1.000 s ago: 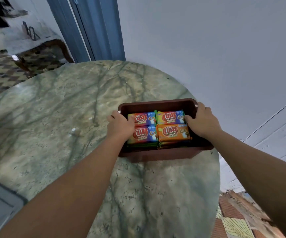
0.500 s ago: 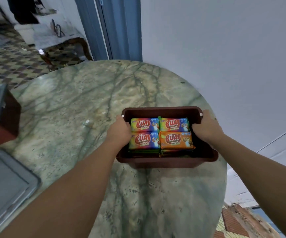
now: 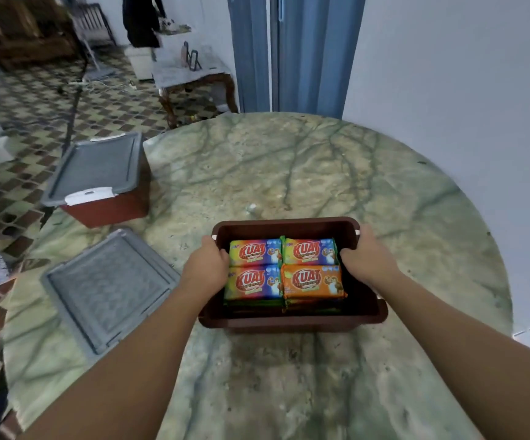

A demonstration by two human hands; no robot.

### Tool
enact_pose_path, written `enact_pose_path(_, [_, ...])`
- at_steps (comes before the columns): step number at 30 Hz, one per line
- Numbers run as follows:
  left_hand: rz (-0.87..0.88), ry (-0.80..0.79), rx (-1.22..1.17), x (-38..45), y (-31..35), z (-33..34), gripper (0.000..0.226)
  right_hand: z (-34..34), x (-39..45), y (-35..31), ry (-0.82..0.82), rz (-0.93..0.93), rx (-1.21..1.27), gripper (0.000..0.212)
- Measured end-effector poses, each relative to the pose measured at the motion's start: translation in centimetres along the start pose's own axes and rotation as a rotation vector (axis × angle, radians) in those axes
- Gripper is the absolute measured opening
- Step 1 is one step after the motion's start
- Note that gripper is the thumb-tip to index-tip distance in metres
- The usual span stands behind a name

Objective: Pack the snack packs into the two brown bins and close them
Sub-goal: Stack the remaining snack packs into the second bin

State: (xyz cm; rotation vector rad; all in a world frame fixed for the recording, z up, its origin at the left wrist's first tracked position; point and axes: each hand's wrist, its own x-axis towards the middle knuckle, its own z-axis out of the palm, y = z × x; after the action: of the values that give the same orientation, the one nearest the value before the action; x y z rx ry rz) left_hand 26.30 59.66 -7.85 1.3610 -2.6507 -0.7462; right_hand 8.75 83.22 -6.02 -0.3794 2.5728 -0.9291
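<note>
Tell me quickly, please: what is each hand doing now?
Left hand: grips the left rim of the open brown bin.
Right hand: grips the bin's right rim.

A: Table [image 3: 289, 173]: polished marble, green-veined, faint sheen. Bin [image 3: 289, 322]: brown plastic, smooth, matt.

B: Packs [image 3: 284, 271]: glossy printed film. Lid [image 3: 108, 290]: grey plastic, ribbed texture, matt. Floor [image 3: 34, 100]: patterned tile.

Brown bin [image 3: 289, 224], rainbow and orange packs [image 3: 284, 271], grey lid [image 3: 108, 289], green-veined marble table [image 3: 289, 173].
</note>
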Motion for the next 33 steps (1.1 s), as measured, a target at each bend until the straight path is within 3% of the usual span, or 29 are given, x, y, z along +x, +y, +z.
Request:
enact_pose_path(9, [-0.052, 0.0, -0.027, -1.1, -10.1, -4.2, 0.02, 7.5, -5.9, -5.3, 0.001, 0.004, -0.022, 0.028])
enact_pose_path(18, [-0.062, -0.023, 0.047, -1.8, -11.1, -4.8, 0.032, 8.5, -9.1, -5.1, 0.063, 0.057, -0.095, 0.029])
enact_pose_path(21, [-0.062, -0.094, -0.044, -1.6, -11.1, -5.4, 0.044, 8.6, -9.1, -5.4, 0.054, 0.069, -0.142, 0.044])
enact_pose_path(23, [-0.069, -0.091, -0.095, -1.5, -11.3, -6.3, 0.06, 8.9, -9.3, -5.9, 0.182, 0.018, -0.226, 0.061])
enact_pose_path(26, [-0.07, 0.036, -0.018, -0.8, -12.9, -8.2, 0.054, 9.4, -10.3, -8.6, 0.366, -0.205, -0.19, 0.06])
enact_pose_path(29, [-0.158, 0.154, -0.077, 0.6, -15.9, -10.0, 0.057, 10.7, -11.4, -13.4, 0.272, -0.379, 0.017, 0.046])
enact_pose_path(33, [-0.165, 0.119, 0.108, 3.1, -19.5, -12.5, 0.04, 15.0, -12.9, -21.1, 0.023, -0.454, 0.272, 0.034])
